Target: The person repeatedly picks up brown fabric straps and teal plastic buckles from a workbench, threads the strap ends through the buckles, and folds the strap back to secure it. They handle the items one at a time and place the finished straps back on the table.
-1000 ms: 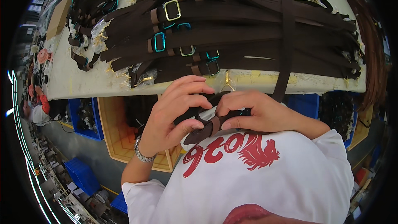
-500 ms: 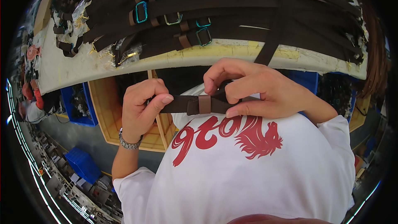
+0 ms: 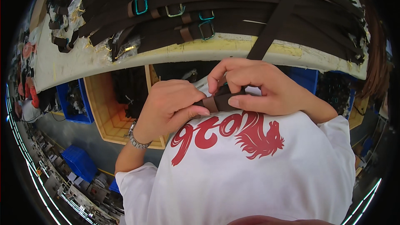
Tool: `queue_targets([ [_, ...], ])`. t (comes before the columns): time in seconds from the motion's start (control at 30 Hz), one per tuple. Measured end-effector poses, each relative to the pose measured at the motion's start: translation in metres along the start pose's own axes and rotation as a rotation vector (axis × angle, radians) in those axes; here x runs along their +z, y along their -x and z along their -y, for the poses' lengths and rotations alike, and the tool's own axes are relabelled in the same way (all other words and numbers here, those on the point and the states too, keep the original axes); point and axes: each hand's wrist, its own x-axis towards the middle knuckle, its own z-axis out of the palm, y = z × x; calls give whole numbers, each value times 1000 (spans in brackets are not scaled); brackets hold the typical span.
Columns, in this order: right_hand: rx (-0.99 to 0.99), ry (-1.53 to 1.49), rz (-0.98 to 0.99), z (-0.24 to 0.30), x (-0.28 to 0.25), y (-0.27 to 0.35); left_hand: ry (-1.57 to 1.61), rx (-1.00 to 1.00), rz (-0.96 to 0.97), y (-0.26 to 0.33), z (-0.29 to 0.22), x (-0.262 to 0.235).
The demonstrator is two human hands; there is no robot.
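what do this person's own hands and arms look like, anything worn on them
The left hand and right hand are ungloved. A silver-coloured metal link band circles the left wrist; none shows on the right. Short, plain white sleeves leave both forearms uncovered.

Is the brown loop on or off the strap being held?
On: the brown loop crosses the dark strap between the left hand and right hand.
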Motion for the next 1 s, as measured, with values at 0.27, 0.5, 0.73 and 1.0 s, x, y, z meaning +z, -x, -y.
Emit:
queue_targets([
  [0.27, 155, -169, -1, -4, -6, -10, 223, -189, 3, 1, 13, -4],
  [0.5, 371, -419, 405, 12, -25, -33, 685, -275, -43, 8, 30, -12],
  [0.73, 683, -295, 310, 49, -20, -32, 172, -174, 116, -22, -28, -58],
  [1.0, 699, -200, 293, 59, -18, -19, -582, 159, 238, -60, -72, -21],
])
